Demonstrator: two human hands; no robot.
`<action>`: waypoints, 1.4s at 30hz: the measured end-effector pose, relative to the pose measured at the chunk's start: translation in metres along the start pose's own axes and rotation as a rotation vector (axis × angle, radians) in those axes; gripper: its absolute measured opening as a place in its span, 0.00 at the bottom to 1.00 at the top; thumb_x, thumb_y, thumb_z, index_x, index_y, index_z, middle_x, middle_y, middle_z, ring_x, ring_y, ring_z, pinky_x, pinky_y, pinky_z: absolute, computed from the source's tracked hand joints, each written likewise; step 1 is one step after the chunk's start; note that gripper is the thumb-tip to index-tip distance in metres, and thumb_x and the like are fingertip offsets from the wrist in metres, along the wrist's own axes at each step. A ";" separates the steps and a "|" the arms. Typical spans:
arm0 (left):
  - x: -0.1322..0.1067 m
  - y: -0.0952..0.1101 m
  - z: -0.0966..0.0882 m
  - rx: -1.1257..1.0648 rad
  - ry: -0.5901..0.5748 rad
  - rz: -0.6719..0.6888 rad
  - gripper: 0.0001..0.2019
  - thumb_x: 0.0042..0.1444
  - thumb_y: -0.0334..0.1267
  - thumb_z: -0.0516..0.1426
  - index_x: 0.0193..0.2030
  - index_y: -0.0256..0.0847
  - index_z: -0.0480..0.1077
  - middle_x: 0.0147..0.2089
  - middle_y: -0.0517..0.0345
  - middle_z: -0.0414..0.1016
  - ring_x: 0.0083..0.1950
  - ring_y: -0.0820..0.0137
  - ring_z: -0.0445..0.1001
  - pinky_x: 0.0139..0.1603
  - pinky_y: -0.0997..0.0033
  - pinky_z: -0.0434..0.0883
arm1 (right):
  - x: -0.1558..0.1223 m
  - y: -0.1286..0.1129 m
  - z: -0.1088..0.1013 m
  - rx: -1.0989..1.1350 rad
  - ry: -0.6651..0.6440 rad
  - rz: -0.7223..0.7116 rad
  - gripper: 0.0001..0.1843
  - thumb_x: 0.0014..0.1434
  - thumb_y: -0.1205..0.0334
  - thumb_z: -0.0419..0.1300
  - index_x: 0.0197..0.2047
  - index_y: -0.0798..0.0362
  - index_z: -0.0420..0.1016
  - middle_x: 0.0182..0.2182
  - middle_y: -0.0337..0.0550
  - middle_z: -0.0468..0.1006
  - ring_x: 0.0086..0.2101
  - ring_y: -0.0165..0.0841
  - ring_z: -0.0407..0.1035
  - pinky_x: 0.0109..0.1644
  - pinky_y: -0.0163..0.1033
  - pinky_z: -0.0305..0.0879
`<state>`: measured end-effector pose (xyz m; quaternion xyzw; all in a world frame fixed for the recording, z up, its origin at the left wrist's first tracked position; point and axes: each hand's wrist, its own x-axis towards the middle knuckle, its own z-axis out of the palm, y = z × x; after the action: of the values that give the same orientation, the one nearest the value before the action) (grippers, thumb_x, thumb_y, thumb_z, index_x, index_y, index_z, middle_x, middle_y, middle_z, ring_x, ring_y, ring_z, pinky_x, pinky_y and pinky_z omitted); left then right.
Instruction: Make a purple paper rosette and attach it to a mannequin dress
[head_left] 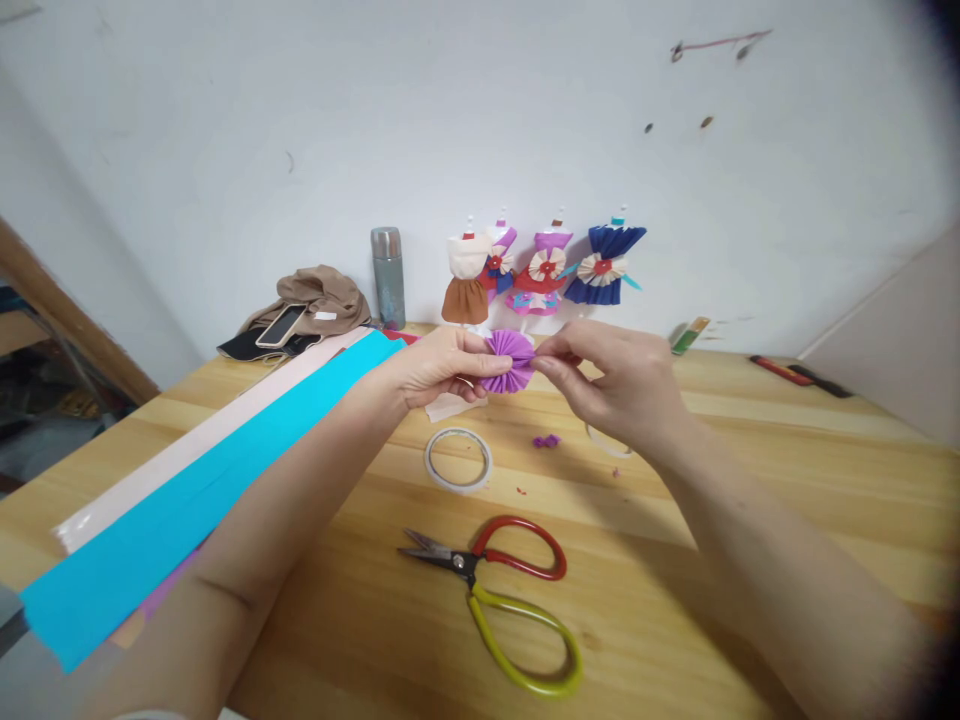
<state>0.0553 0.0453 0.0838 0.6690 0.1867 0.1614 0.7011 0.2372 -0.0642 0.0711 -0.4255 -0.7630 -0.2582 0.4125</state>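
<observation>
A round, pleated purple paper rosette (pixel 513 378) is held up above the table between both hands. My left hand (pixel 446 365) pinches it from the left, with the thumb lying across its front. At its right edge, the thumb and forefinger of my right hand (pixel 611 375) are closed on the rim. Below them on the wood lie a roll of white tape (pixel 429 462) and a small purple paper scrap (pixel 547 441). Nearer to me rest scissors (pixel 463 562), blades slightly apart, with one red and one yellow-green handle. Another pale ring is partly hidden behind my right hand.
Small paper dresses on stands, including a blue one (pixel 600 285), line the wall. A flask (pixel 388 280), a brown cap (pixel 322 298) and a phone (pixel 281 326) sit at back left. Blue crepe paper (pixel 187 500) stretches along the left. A red-and-black cutter (pixel 784 371) lies far right.
</observation>
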 end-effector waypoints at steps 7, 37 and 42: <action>0.000 0.000 -0.002 0.059 -0.017 -0.015 0.13 0.44 0.38 0.70 0.30 0.29 0.78 0.24 0.56 0.74 0.22 0.80 0.68 0.25 0.80 0.65 | 0.002 0.005 -0.002 0.026 -0.036 -0.070 0.08 0.67 0.63 0.56 0.34 0.44 0.70 0.24 0.38 0.71 0.24 0.33 0.68 0.25 0.39 0.64; 0.003 -0.003 0.001 0.123 0.074 0.008 0.10 0.49 0.37 0.68 0.30 0.30 0.77 0.24 0.57 0.74 0.22 0.80 0.69 0.25 0.80 0.66 | -0.004 0.012 0.002 0.045 -0.087 -0.055 0.08 0.65 0.52 0.59 0.36 0.44 0.72 0.24 0.36 0.73 0.23 0.31 0.70 0.24 0.38 0.63; 0.002 -0.002 0.001 0.132 0.079 -0.007 0.10 0.50 0.37 0.68 0.31 0.30 0.77 0.24 0.57 0.73 0.22 0.81 0.68 0.24 0.81 0.65 | -0.003 0.011 0.001 0.000 -0.068 -0.070 0.10 0.67 0.57 0.57 0.32 0.46 0.70 0.22 0.36 0.72 0.21 0.30 0.66 0.22 0.37 0.60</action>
<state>0.0576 0.0452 0.0814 0.7061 0.2270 0.1727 0.6481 0.2467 -0.0588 0.0684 -0.4072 -0.7910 -0.2575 0.3771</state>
